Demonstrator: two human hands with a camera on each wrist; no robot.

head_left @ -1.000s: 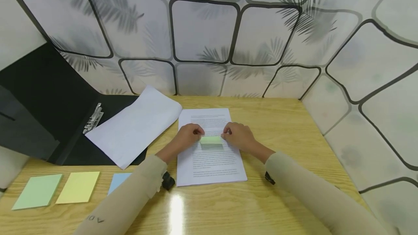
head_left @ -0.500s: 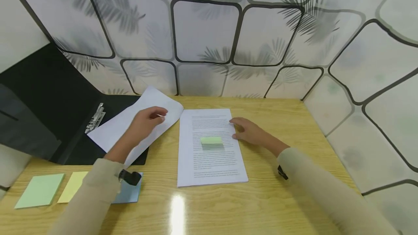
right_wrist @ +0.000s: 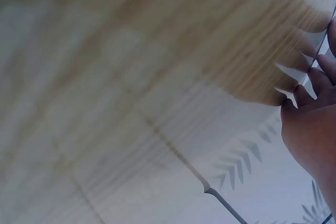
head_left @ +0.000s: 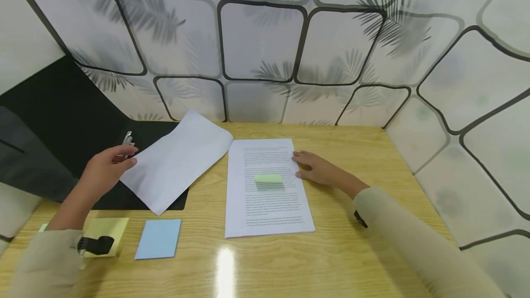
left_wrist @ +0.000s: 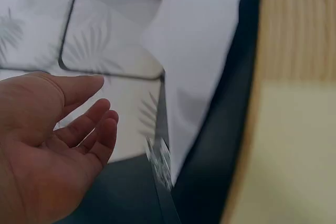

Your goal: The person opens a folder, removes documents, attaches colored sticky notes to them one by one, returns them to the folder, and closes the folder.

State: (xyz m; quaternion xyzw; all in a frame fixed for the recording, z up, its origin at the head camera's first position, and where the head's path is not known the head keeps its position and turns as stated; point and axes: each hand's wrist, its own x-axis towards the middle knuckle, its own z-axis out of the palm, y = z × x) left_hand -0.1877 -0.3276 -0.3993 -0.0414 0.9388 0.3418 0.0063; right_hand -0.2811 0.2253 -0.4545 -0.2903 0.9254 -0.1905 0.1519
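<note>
In the head view a stack of printed sheets (head_left: 269,210) lies flat on the wooden table. A small green sticky note (head_left: 268,178) sits across the middle of its top page. My right hand (head_left: 318,169) rests at the stack's right edge, fingertips touching the paper. Holding nothing, my left hand (head_left: 105,169) hovers over the open black folder (head_left: 107,123), fingers loosely bent. That hand (left_wrist: 58,145) appears in the left wrist view with a gap between thumb and fingers. Beside it, white sheets (head_left: 178,164) lie slanted across the folder. The folder's metal clip (head_left: 129,139) is partly covered by my left hand.
A blue sticky pad (head_left: 158,239) and a yellow sticky pad (head_left: 113,226) lie along the front left, the yellow one partly under my wrist. Only a corner of a green pad (head_left: 43,227) shows. A patterned wall (head_left: 261,40) rises behind the table.
Both hands left the green sticky note, which stays on the page. My left hand has swung left across the white sheets to the folder. My right hand moved to the stack's right edge.
</note>
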